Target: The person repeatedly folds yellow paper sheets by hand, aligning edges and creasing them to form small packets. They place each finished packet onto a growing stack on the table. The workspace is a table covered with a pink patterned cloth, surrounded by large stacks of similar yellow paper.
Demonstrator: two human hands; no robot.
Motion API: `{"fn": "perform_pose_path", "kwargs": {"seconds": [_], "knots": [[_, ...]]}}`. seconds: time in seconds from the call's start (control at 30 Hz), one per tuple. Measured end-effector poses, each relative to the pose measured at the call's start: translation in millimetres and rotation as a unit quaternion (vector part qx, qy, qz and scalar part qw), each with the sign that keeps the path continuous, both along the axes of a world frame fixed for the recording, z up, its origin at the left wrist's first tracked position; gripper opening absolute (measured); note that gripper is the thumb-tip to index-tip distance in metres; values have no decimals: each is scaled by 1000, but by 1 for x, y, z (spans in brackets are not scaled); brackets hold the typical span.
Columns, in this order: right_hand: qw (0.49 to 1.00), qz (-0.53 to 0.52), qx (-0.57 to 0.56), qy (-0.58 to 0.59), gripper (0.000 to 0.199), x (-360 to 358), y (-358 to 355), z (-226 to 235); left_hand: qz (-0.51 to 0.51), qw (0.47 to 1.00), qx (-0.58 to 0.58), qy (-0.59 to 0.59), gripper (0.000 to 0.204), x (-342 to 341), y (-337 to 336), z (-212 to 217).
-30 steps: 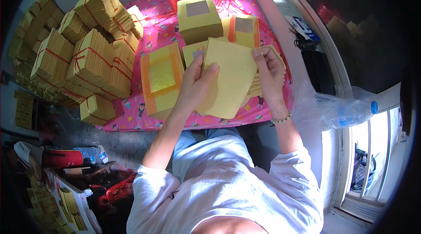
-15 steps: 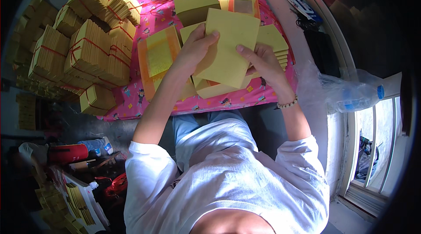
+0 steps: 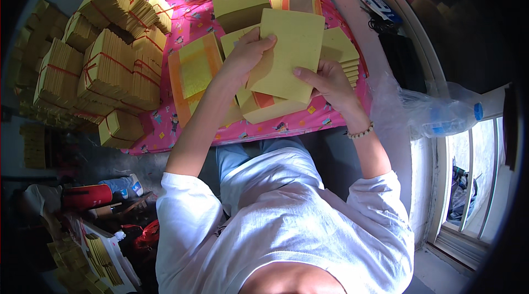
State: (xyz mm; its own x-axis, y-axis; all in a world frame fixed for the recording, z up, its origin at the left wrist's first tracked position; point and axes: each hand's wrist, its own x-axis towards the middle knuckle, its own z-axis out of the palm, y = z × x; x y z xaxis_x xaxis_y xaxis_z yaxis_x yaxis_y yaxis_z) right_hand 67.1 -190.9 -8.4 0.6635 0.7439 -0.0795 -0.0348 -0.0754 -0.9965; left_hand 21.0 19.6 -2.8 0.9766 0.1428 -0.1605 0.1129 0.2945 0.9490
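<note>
Head view: yellow paper lay over yellow stacks on the pink cover, fingers of the left hand and right hand grasping opposite edges, apparently for flat support; leftward, red-tied bundles stood, probably bound against slipping.

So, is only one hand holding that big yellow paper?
No, the left hand and the right hand both grip the yellow paper.

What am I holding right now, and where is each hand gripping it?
A yellow paper sheet. The left hand grips its left edge, thumb on the face; the right hand grips its lower right edge, thumb also on the face.
</note>
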Motion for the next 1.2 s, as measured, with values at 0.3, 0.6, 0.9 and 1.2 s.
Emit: {"fn": "perform_pose_path", "kwargs": {"seconds": [0.3,0.6,0.9,1.2], "knots": [[999,-4,-15,33,35,-10,-11,-7,41,997,53,-25,31,1,-15,9],[998,-20,-4,66,33,-13,-23,-20,84,977,156,-121,19,7,-25,2],[994,-94,52,3,27,18,-32,-16,16,968,220,-118,28,21,-28,7],[966,-216,137,41,32,77,-41,-16,-180,932,313,23,55,89,-31,35]]}}
